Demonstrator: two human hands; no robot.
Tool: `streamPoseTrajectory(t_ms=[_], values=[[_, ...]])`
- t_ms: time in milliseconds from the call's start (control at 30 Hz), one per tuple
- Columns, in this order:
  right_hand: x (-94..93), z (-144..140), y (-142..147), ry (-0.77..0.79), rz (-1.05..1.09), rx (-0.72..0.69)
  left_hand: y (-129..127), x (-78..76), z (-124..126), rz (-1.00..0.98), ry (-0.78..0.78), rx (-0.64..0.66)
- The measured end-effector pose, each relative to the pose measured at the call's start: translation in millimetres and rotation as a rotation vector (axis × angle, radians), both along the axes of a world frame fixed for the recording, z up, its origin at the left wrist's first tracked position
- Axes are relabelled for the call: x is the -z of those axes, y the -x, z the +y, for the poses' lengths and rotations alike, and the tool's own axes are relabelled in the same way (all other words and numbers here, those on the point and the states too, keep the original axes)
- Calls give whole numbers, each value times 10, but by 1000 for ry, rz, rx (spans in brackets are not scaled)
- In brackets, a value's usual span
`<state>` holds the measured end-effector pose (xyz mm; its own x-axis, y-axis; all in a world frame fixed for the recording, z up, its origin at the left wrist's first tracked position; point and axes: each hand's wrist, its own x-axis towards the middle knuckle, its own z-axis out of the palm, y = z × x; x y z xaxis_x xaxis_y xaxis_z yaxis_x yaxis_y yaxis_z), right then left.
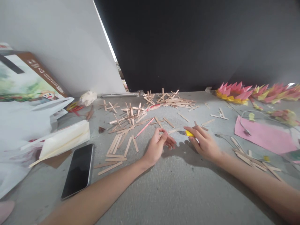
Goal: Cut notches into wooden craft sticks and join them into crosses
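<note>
- Your right hand [202, 140] is closed around a yellow-handled cutter [189, 133], its blade pointing left towards your other hand.
- Your left hand [160, 143] is half curled, with its fingers bent and the palm side turned right. A wooden stick [173, 131] lies between it and the blade, reaching to its fingertips; you cannot tell from here whether they grip it.
- Both hands are over the middle of the grey table [178, 193], near each other but apart.
- Just to the far left of your left hand lies a red-and-white striped straw-like piece [144, 128], set at a slant.
- Left of that hand, loose sticks [127, 147] lie flat, some side by side.
- Farther off, a pile of sticks [180, 102] sits close to the dark panel [199, 43], with crossed sticks [131, 114] standing up to its left.
- On the near left, a phone [78, 170] lies with its screen dark, beside a cream-coloured packet [67, 139] and white plastic [23, 122].
- To your right, a pink sheet [262, 136] lies under part of a pale cable [245, 129], and more sticks [252, 160] overlap nearer to you.
- On the far right stand pink-and-yellow spiky paper pieces [234, 92].
</note>
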<state>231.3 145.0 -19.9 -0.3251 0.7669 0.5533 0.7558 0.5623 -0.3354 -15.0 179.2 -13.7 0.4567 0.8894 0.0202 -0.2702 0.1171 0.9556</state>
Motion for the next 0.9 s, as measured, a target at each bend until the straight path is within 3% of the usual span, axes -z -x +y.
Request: streamPoseTrajectory(t_ms=[200, 400, 733, 900], values=[[-45, -68, 117, 90, 23, -11, -7, 17, -51, 26, -68, 135], [-23, -55, 118, -2, 99, -129, -4, 24, -81, 128, -27, 265], [44, -25, 89, 24, 180, -124, -1, -15, -40, 207, 49, 311], [-8, -50, 58, 61, 227, -124, 18, -65, -37, 147, 59, 232]])
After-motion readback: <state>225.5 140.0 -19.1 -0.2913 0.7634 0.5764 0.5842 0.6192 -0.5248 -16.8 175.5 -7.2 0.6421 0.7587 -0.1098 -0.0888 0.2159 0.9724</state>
